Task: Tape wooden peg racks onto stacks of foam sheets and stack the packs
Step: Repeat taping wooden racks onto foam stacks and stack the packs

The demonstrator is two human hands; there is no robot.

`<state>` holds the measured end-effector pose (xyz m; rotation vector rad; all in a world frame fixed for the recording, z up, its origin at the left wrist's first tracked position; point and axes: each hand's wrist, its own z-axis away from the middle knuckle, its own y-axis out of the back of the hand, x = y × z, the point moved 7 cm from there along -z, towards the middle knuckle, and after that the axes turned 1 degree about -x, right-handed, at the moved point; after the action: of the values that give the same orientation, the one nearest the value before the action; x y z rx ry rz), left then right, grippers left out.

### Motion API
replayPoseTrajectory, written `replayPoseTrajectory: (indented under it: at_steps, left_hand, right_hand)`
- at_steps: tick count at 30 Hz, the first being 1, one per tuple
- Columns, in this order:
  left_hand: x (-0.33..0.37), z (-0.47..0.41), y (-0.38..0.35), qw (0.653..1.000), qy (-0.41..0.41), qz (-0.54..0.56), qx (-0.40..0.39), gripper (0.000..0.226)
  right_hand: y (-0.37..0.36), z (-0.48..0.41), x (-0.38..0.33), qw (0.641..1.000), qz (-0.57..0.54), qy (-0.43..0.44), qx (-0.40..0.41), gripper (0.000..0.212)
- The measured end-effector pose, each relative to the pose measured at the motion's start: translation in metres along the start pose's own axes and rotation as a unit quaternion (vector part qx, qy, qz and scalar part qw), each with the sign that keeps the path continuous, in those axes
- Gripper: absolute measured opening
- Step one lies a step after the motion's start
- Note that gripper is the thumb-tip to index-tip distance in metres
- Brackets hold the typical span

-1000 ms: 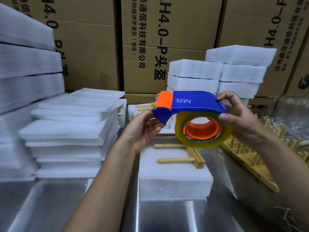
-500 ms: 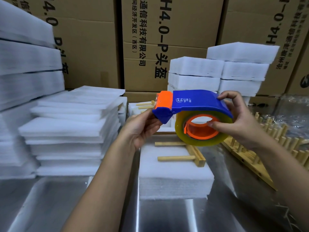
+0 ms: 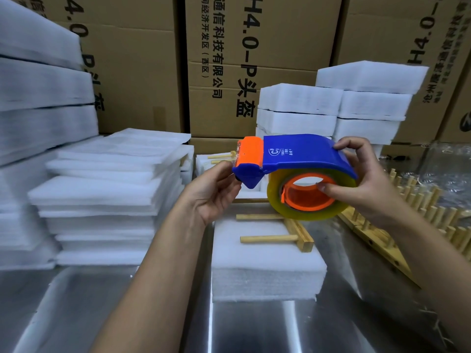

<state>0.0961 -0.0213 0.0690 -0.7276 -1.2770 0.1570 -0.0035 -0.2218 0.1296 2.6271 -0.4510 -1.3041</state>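
Note:
A blue and orange tape dispenser (image 3: 303,154) with a yellowish tape roll (image 3: 308,215) hangs in the air above a small stack of foam sheets (image 3: 265,271). A wooden peg rack (image 3: 293,233) lies on that stack, its pegs pointing left. My right hand (image 3: 367,187) grips the dispenser's rear, thumb reaching into the orange core. My left hand (image 3: 214,194) is at the orange cutter end, fingertips at the tape's edge; whether it pinches the tape is hidden.
Loose foam sheets (image 3: 107,200) are piled at the left, with taller foam blocks (image 3: 38,98) behind. Finished foam packs (image 3: 331,105) are stacked at the back. More peg racks (image 3: 413,215) lie at the right on the steel table (image 3: 254,327). Cardboard boxes (image 3: 254,47) form the back wall.
My right thumb has slid from the roll's outer side into the orange core. The dispenser has stayed nearly in place, and the left hand has shifted only slightly.

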Motion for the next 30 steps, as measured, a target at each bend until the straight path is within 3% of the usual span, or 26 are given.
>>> replayPoseTrajectory:
  at_steps: [16, 19, 21, 24, 30]
  left_hand:
    - [-0.006, 0.003, -0.002, 0.999, 0.039, 0.036, -0.013, 0.021]
    - [-0.001, 0.004, -0.001, 1.000, 0.008, 0.017, 0.005, 0.012]
    - [0.011, 0.003, 0.003, 0.992, -0.071, -0.088, 0.046, 0.013]
    - [0.038, 0.007, 0.003, 0.922, -0.213, -0.298, 0.123, 0.027]
    - [0.085, 0.034, -0.019, 0.793, -0.332, -0.471, 0.199, 0.028]
  right_hand:
    - [-0.001, 0.000, -0.001, 1.000, 0.003, 0.013, -0.009, 0.067]
    - [-0.002, 0.001, -0.002, 1.000, 0.001, 0.024, 0.005, 0.067]
    - [-0.001, 0.001, -0.005, 0.999, 0.014, 0.044, 0.021, 0.067]
    - [0.003, -0.005, -0.015, 0.997, 0.045, 0.066, 0.016, 0.068]
    - [0.039, -0.013, -0.028, 0.992, 0.087, 0.086, -0.015, 0.079]
